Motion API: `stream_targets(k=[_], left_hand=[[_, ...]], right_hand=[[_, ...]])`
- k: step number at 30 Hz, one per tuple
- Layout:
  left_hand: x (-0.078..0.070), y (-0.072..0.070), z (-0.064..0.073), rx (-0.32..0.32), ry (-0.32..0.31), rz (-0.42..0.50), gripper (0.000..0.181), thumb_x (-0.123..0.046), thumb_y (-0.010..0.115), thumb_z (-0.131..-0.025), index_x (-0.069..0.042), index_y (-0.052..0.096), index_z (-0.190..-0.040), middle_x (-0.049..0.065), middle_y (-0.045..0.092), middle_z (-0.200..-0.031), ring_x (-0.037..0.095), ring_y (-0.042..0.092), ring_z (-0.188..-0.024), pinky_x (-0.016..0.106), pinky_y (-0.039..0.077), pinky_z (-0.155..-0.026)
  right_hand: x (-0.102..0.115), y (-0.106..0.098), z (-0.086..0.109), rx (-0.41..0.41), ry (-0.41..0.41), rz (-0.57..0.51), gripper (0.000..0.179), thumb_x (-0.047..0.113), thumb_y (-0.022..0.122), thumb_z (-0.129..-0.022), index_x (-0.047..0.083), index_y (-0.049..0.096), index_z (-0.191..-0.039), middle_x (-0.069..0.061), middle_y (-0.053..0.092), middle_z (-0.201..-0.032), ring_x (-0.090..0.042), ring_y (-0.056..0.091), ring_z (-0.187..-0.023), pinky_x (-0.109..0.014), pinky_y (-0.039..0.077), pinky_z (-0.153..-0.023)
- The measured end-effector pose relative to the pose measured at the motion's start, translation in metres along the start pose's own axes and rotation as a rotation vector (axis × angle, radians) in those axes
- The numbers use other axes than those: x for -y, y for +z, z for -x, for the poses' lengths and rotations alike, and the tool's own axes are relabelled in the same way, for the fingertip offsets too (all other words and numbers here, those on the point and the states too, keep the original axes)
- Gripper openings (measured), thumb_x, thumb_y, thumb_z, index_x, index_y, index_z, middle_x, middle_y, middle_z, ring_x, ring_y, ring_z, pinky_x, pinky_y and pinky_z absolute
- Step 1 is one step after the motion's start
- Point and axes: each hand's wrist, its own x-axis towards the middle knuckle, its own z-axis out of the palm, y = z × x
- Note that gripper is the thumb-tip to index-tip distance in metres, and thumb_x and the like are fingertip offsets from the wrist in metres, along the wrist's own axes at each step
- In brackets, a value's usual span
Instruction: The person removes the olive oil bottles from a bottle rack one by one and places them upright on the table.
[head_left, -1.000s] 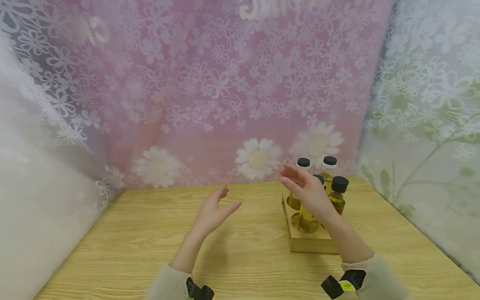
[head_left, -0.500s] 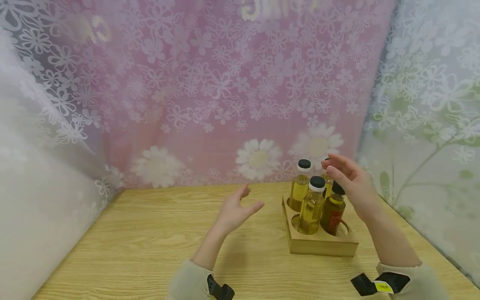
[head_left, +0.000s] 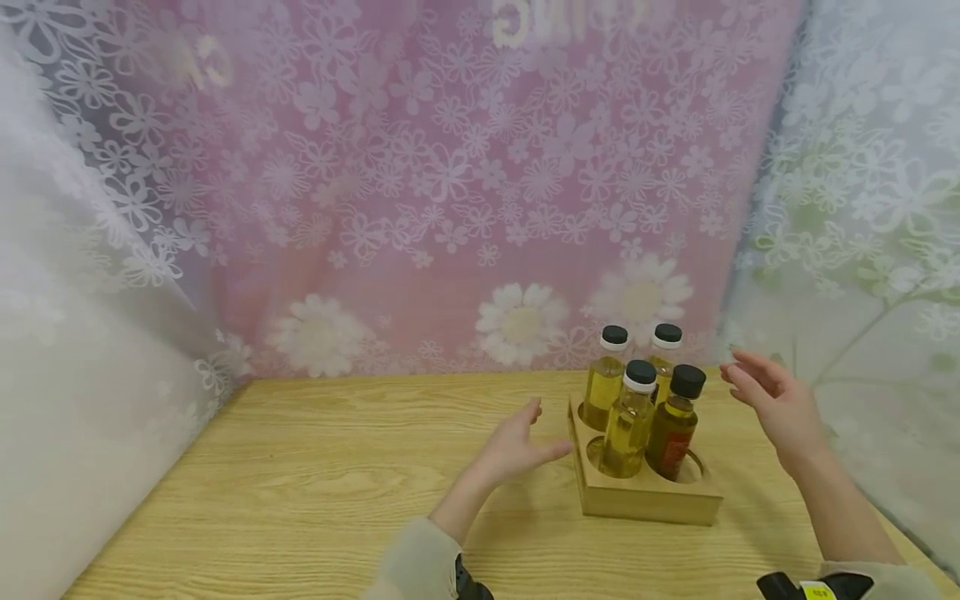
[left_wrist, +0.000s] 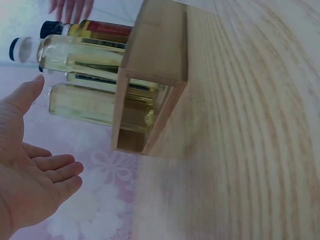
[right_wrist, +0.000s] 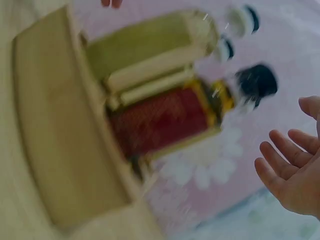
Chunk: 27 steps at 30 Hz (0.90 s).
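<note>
A wooden bottle rack (head_left: 651, 504) with round holes stands on the right half of the table, holding several dark-capped bottles upright. The front left bottle (head_left: 628, 429) has pale yellow liquid and a white neck ring. Beside it, a darker bottle (head_left: 672, 437) wears a red label, plain in the right wrist view (right_wrist: 162, 120). Two more yellow bottles, one at back left (head_left: 603, 387), are behind. My left hand (head_left: 513, 450) is just left of the rack, thumb toward it, fingers relaxed. To the right of the rack my right hand (head_left: 783, 408) hovers, fingers loosely bent, holding nothing.
The wood-grain table (head_left: 322, 475) stretches left of the rack. A pink flowered curtain (head_left: 450, 208) hangs along the back edge. Whitish curtains close in the left side (head_left: 90, 358) and the right side (head_left: 862, 250).
My right hand has moved right, from in front of the bottles to beyond the rack. My left hand has come rightward, close to the rack's left side. The bottles stay in the rack.
</note>
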Motion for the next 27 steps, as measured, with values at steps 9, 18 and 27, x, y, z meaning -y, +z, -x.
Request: stream_targets(k=[9,18,27], left_hand=[[0.002,0.017,-0.004,0.122,-0.065,-0.062,0.094,-0.05,0.068,-0.079,-0.008,0.019,-0.148,0.009,0.034,-0.146,0.026,0.041,-0.127,0.041,0.036,-0.102],[0.0,0.03,-0.01,0.164,-0.077,-0.104,0.095,-0.05,0.07,-0.078,-0.01,0.02,-0.149,0.005,0.031,-0.148,0.022,0.036,-0.131,0.037,0.031,-0.105],[0.0,0.033,-0.013,0.194,-0.06,-0.072,0.09,-0.046,0.069,-0.08,-0.009,0.023,-0.148,0.005,0.033,-0.147,0.02,0.037,-0.13,0.035,0.033,-0.104]], right_hand=[[-0.061,-0.022,0.023,0.341,0.309,0.376,0.061,0.028,0.039,-0.101,-0.017,0.019,-0.138,-0.028,0.045,-0.13,0.021,0.04,-0.091,-0.021,0.05,-0.078],[-0.08,-0.022,0.032,0.616,0.442,0.272,0.064,0.024,0.04,-0.101,-0.014,0.011,-0.142,-0.039,0.017,-0.141,0.0,0.047,-0.114,-0.029,0.049,-0.083],[-0.078,-0.015,0.036,0.707,0.376,0.333,0.075,0.018,0.054,-0.094,-0.018,0.006,-0.14,-0.044,0.014,-0.139,-0.059,0.022,-0.122,-0.018,0.044,-0.077]])
